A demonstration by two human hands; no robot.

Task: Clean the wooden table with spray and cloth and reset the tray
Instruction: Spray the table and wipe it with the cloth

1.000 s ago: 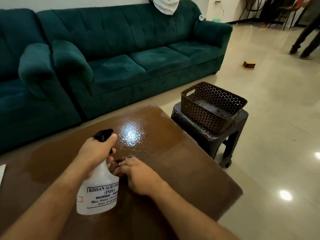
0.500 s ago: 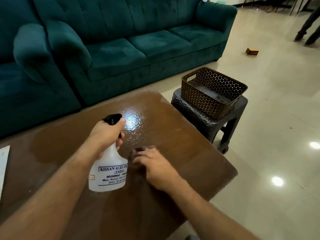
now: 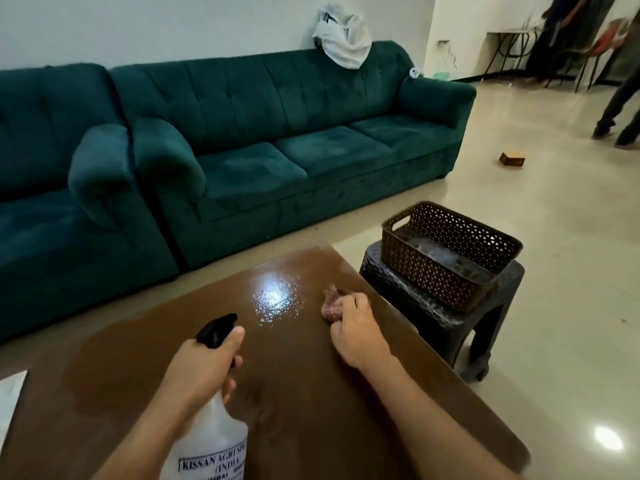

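The brown wooden table (image 3: pixel 145 382) fills the lower half of the view, wet and shiny near its far end. My left hand (image 3: pixel 204 365) grips the neck of a white spray bottle (image 3: pixel 211 448) with a black trigger head, held just above the table. My right hand (image 3: pixel 356 327) presses a small pinkish cloth (image 3: pixel 330 304) onto the table near its far right edge, beside the wet patch. A brown perforated basket tray (image 3: pixel 440 271) stands on a dark plastic stool (image 3: pixel 446 327) to the right of the table.
A teal sofa (image 3: pixel 277 133) and a matching armchair (image 3: pixel 52 202) stand behind the table. A white paper (image 3: pixel 10 393) lies at the table's left edge. A small brown box (image 3: pixel 512 158) sits on the floor, and a person's legs (image 3: pixel 616 109) show at far right.
My right hand slid the cloth away from me and to the right, toward the table's far right edge. The head camera tilted up. My left hand kept hold of the spray bottle.
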